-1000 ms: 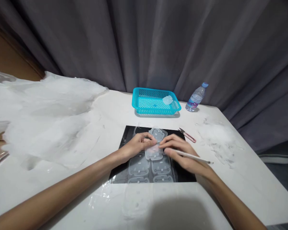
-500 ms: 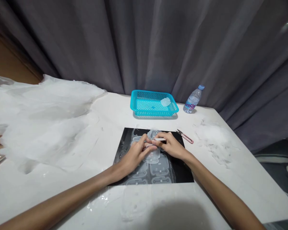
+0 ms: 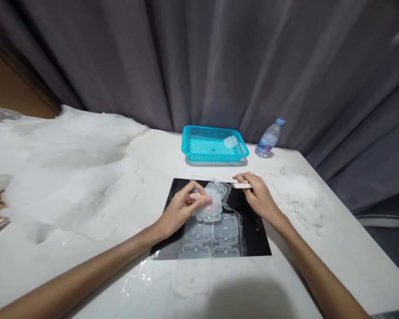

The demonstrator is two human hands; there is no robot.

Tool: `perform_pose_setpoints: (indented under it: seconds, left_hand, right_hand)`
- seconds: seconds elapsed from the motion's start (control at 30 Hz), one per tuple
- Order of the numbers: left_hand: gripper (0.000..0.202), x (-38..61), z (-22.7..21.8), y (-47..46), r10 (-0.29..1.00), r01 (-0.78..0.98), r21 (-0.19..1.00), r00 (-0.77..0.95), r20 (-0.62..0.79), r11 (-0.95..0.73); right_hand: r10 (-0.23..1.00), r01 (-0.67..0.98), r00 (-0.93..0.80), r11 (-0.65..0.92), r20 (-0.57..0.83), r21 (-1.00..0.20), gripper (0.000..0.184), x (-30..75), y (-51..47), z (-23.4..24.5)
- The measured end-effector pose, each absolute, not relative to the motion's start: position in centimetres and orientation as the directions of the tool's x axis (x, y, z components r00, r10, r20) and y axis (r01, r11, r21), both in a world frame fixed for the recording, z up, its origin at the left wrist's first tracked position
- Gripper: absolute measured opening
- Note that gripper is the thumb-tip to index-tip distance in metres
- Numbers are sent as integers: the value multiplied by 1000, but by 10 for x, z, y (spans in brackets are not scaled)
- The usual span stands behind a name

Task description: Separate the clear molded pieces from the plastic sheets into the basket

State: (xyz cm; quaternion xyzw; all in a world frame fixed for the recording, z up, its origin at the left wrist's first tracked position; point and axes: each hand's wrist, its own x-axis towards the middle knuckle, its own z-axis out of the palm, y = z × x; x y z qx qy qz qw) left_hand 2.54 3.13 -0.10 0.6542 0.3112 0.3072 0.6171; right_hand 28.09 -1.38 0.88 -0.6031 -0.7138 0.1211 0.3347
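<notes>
My left hand (image 3: 181, 206) pinches a translucent, rounded plastic piece (image 3: 210, 213) between thumb and fingers. The piece is held over a clear sheet of similar moulded pieces (image 3: 225, 228), which lies on a black mat (image 3: 256, 237) and runs past its front edge. My right hand (image 3: 259, 197) is closed on a thin white stick (image 3: 242, 186), above the mat's right edge and apart from the piece. Some crumpled clear plastic (image 3: 224, 189) shows behind the held piece. The pink-handled thread snips are hidden, apparently by my right hand.
At the back stands a turquoise basket (image 3: 216, 157) with one translucent piece (image 3: 230, 141) inside. A water bottle (image 3: 269, 139) is to its right. White fluffy material (image 3: 69, 164) covers the table's left side, and a pile of white scraps (image 3: 299, 190) lies at right.
My right hand has moved right, away from my left hand, carrying the white stick. My left hand stays on the plastic piece, which is now more exposed. The snips have become hidden.
</notes>
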Motion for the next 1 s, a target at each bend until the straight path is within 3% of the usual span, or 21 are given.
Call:
perform_pose_setpoints:
  seconds: [0.07,0.17,0.3,0.4,0.53,0.6,0.7,0.8,0.93,1.0]
  left_hand:
    - [31,22,2,35,785,4,999,619,22,-31]
    - [29,21,4,44,783,3,996,619,68,-88]
    - [32,42,18,94,823,105,935,515,240,-338]
    - [29,65,38,149,846,234,844,377,378,-482]
    - [32,60,47,161,809,319,753,357,467,-576]
    - [26,41,37,131,696,323,657,566,442,-681]
    - [35,10,12,74,482,286,572,847,223,-768]
    - [43,-7,-7,39,438,298,541,887,148,-786]
    - [45,-13,-8,35,471,301,607,871,139,-735]
    - [43,-17,-4,37,484,294,639,863,142,-711]
  right_hand:
    - [936,743,-79,285,344,-605,17,281,-29,12]
    - [941,787,-195,318,275,-528,11,277,-46,7]
    - [930,826,-307,365,200,-429,9,272,-52,-6]
    - [955,854,-250,295,159,-430,13,273,-48,-12]
    - [992,879,-79,116,98,-462,11,281,-46,-11]
    - [996,880,-50,81,80,-467,9,289,-46,-9]
    - [998,868,-26,48,51,-495,5,304,-45,-4]
    - [994,827,19,43,104,-561,12,312,-44,3]
    - [954,750,-28,218,299,-624,44,291,-44,13]
    - [944,679,-122,305,307,-668,46,269,-45,16]
